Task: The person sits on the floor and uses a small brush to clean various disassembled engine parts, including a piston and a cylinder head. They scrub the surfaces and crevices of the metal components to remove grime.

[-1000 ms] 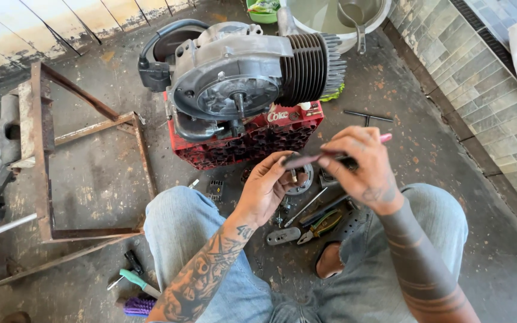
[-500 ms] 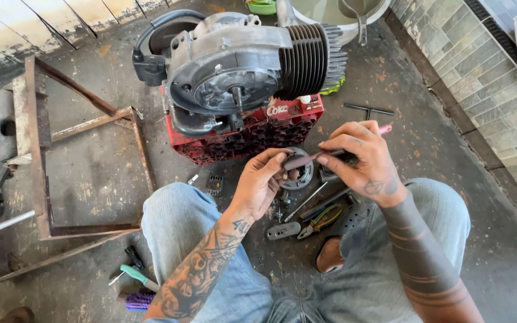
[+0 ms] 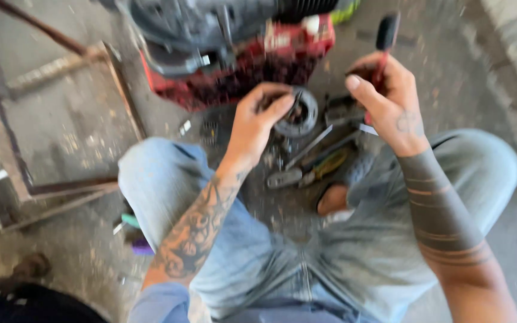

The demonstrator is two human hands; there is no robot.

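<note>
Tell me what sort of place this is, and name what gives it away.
Probably an informal repair workshop, worked on the ground. A grey engine sits on a red plastic crate, hand tools lie scattered on the stained concrete floor, and a rusty welded metal frame lies alongside.

Whole view smeared by motion blur. Engine (image 3: 222,24) cut off by the top edge. Round metal part (image 3: 299,113) half hidden behind left hand (image 3: 255,122); right hand (image 3: 390,101) covers the red-handled tool's (image 3: 384,45) shaft. Floor tools (image 3: 312,167) indistinct.
</note>
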